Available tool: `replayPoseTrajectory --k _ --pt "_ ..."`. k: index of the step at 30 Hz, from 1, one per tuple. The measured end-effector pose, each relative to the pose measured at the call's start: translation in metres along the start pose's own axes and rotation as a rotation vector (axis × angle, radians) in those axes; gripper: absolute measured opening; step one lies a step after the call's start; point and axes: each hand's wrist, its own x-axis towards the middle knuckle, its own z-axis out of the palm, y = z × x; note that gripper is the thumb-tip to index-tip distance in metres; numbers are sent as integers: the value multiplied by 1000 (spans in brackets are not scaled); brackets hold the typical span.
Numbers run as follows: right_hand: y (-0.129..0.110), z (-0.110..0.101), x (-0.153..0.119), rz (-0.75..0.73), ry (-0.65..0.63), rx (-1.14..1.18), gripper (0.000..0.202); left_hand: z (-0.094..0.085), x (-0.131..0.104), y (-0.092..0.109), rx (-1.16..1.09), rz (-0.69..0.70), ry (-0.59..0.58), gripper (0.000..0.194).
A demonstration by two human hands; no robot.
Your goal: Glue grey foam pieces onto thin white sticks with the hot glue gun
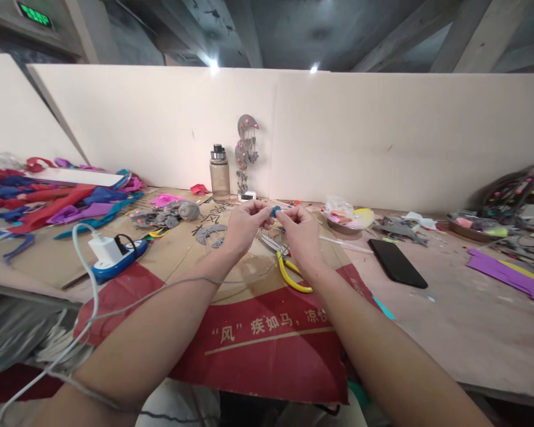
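Note:
Both hands meet over the middle of the cardboard sheet (267, 320). My left hand (249, 222) is closed, its fingertips pinching a small blue piece (275, 212). Across from it, my right hand (299, 228) is also closed in a pinch at the right side of the same piece; whatever else it holds is too small to make out. Yellow-handled scissors (288, 276) lie open just below the hands. Grey crescent-shaped pieces (210, 233) rest on the cardboard left of my left hand.
A bottle (220, 178) and a hanging grey ornament (247, 148) stand at the back. To the right are a bowl (349, 226) and a black phone (396, 262). Left lie a blue power strip (120, 264) and colored fabric strips (71, 201). A thin cord crosses my left forearm.

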Motion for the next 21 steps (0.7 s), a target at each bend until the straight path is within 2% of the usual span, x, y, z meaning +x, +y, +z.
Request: replayPoseTrajectory --k 4,11,17,21 --pt "0 -1 0 9 16 -21 21 2 -2 2 9 0 -13 19" --pt "-2 0 -1 77 -13 108 21 1 -2 6 34 -22 -51 17" --pt "-9 -1 -2 155 -33 179 21 -2 -1 6 -126 -79 -176 16" --pt "-10 0 -3 167 -25 218 21 -1 -2 7 -146 -94 -202 18"
